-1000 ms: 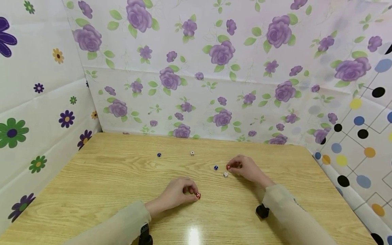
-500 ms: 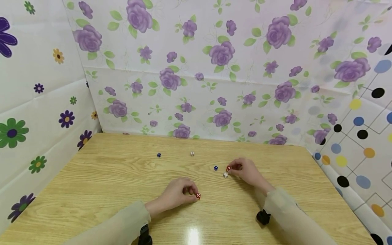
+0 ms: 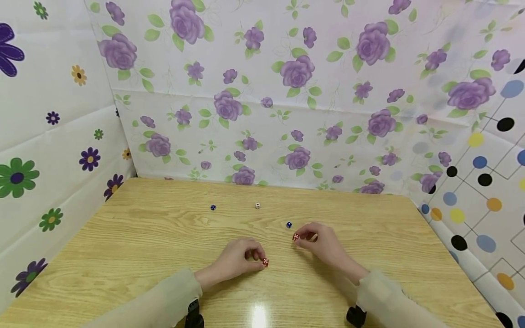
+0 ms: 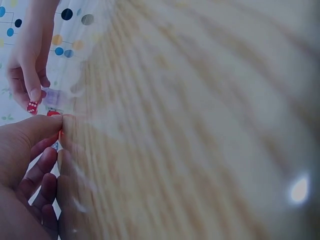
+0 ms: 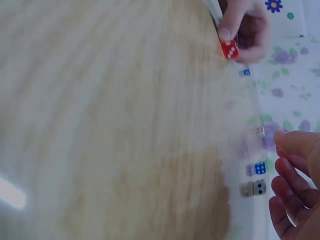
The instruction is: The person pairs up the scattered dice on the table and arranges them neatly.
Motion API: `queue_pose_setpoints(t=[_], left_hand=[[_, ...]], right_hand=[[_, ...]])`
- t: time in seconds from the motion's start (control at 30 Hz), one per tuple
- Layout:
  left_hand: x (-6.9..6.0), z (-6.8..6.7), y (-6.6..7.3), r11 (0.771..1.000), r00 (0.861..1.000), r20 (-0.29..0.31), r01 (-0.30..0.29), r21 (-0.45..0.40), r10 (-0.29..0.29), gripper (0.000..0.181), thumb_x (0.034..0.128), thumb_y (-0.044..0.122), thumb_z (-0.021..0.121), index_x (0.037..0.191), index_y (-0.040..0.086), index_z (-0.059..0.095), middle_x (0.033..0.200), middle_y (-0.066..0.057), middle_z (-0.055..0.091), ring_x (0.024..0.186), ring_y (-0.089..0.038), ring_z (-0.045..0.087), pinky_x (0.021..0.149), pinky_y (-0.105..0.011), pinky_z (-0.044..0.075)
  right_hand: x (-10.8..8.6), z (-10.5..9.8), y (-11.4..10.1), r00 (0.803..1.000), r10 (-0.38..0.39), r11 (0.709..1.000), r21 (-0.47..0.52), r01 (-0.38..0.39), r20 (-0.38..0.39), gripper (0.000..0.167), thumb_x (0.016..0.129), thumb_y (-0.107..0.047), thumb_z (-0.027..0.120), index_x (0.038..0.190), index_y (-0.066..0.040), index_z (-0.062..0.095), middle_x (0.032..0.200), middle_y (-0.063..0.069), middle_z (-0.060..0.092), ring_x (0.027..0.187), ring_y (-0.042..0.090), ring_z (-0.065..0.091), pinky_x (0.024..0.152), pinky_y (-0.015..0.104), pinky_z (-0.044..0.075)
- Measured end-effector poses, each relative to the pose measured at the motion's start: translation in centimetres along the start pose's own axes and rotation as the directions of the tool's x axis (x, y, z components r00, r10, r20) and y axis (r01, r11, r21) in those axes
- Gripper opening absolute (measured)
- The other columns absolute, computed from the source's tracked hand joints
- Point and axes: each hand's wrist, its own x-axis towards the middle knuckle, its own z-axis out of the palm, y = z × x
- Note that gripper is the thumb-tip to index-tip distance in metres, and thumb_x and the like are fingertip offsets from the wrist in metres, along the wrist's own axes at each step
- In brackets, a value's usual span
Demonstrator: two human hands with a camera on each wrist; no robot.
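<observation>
My left hand (image 3: pixel 235 259) pinches a red die (image 3: pixel 265 262) with white pips between thumb and fingertip, low at the table's middle. To its right and slightly farther off, my right hand (image 3: pixel 324 243) holds a second red die (image 3: pixel 295 237) the same way, raised above the wood as the left wrist view shows. A blue die (image 3: pixel 289 225) lies just beyond the right fingers. One white die (image 5: pixel 259 187) is hidden by the right hand in the head view but shows beside the blue die in the right wrist view.
Farther back on the wooden table (image 3: pixel 164 228) lie another blue die (image 3: pixel 213 207) and another white die (image 3: pixel 257 206), apart from each other. A flowered cloth (image 3: pixel 262 114) hangs along the back edge, with patterned cloths at both sides.
My right hand has brought its red die toward me and a little left, from beside the near blue die, now covering the white die. The left hand stays still.
</observation>
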Motion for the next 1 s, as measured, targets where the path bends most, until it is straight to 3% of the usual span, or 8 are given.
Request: queue_pose_setpoints(t=[0.57, 1.0], left_hand=[[0.2, 0.3, -0.3, 1.0, 1.0, -0.022, -0.001, 0.021, 0.001, 0.012, 0.0796, 0.021, 0.082, 0.083, 0.022, 0.07, 0.08, 0.006, 0.064, 0.069, -0.005, 0.051, 0.066, -0.018, 0.039], [0.2, 0.3, -0.2, 0.999, 1.0, -0.023, -0.01, 0.031, 0.01, 0.011, 0.0801, 0.022, 0.082, 0.084, 0.021, 0.071, 0.079, 0.005, 0.064, 0.067, -0.004, 0.048, 0.064, -0.019, 0.037]], right_hand=[[-1.5, 2.7, -1.8, 0.99, -0.067, 0.994, 0.096, 0.056, 0.121, 0.011, 0.082, -0.022, 0.08, 0.092, -0.021, 0.075, 0.087, -0.005, 0.07, 0.076, 0.004, 0.06, 0.068, 0.02, 0.051], [-1.9, 4.0, -2.7, 0.988, -0.07, 0.995, 0.087, 0.058, 0.141, 0.013, 0.08, -0.02, 0.082, 0.092, -0.02, 0.076, 0.089, -0.003, 0.067, 0.078, 0.003, 0.059, 0.068, 0.019, 0.05]])
